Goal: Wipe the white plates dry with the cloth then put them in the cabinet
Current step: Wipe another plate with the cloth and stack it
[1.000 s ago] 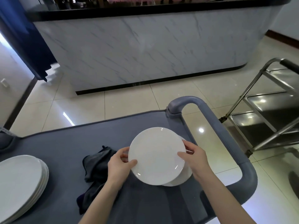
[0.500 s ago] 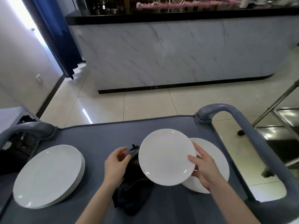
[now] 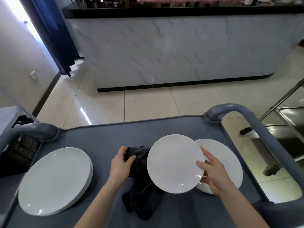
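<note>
My right hand [image 3: 213,176] grips the right rim of a white plate [image 3: 174,163], held tilted above the grey cart top [image 3: 102,142]. Under it, to the right, another white plate [image 3: 228,160] lies flat on the cart. My left hand [image 3: 120,163] grips the upper end of a dark cloth [image 3: 142,191], which hangs down crumpled onto the cart between my arms. A stack of larger white plates [image 3: 54,180] sits at the cart's left side.
The cart has grey tubular handles at the left [image 3: 31,130] and right [image 3: 256,122]. A marble-fronted counter [image 3: 164,51] stands across the tiled floor. A steel trolley [image 3: 289,116] is at the right. A dark box [image 3: 19,148] sits beside the cart's left end.
My left hand let go of the plate's rim and took hold of the dark cloth. My right hand now holds the plate alone. The view swung left, showing the stack of larger plates.
</note>
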A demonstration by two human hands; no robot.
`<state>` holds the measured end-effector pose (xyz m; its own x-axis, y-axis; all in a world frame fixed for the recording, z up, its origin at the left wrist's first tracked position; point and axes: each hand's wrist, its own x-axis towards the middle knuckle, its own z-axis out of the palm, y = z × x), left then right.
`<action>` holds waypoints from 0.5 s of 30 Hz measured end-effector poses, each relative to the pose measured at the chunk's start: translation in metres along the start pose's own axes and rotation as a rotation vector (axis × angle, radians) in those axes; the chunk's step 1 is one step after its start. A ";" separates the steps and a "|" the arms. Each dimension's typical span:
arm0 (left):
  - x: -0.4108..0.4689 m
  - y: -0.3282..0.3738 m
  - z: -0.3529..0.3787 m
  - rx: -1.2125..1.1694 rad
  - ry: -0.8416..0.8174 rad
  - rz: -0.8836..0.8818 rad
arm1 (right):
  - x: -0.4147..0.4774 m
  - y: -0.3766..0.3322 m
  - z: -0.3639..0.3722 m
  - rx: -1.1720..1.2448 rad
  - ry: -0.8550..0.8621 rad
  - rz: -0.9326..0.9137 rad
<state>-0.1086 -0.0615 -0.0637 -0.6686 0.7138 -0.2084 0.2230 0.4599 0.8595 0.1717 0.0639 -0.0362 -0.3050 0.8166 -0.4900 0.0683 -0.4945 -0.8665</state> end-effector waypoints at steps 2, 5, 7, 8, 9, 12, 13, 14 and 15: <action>-0.002 0.007 -0.006 -0.006 0.023 0.081 | -0.003 -0.002 0.003 0.006 -0.002 -0.007; -0.001 0.028 -0.018 0.103 0.142 0.271 | -0.007 -0.008 0.011 0.019 -0.005 -0.024; -0.003 0.048 -0.024 0.198 0.178 0.447 | -0.010 -0.012 0.019 0.020 -0.013 -0.040; -0.007 0.058 -0.025 0.241 0.165 0.520 | -0.011 -0.013 0.023 0.019 -0.020 -0.048; -0.012 0.068 -0.024 0.294 0.130 0.587 | -0.013 -0.015 0.027 0.018 -0.029 -0.057; -0.035 0.082 -0.012 0.517 -0.131 0.750 | -0.016 -0.017 0.038 0.005 -0.057 -0.081; -0.041 0.083 -0.007 0.584 -0.262 0.756 | -0.017 -0.017 0.040 0.002 -0.067 -0.085; -0.046 0.082 -0.001 0.616 -0.383 0.737 | -0.018 -0.017 0.042 0.003 -0.075 -0.086; -0.049 0.078 0.003 0.600 -0.480 0.698 | -0.019 -0.018 0.043 0.008 -0.080 -0.086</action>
<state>-0.0557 -0.0590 0.0125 0.0689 0.9972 -0.0307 0.8564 -0.0433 0.5146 0.1357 0.0444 -0.0074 -0.3840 0.8298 -0.4049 0.0317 -0.4264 -0.9040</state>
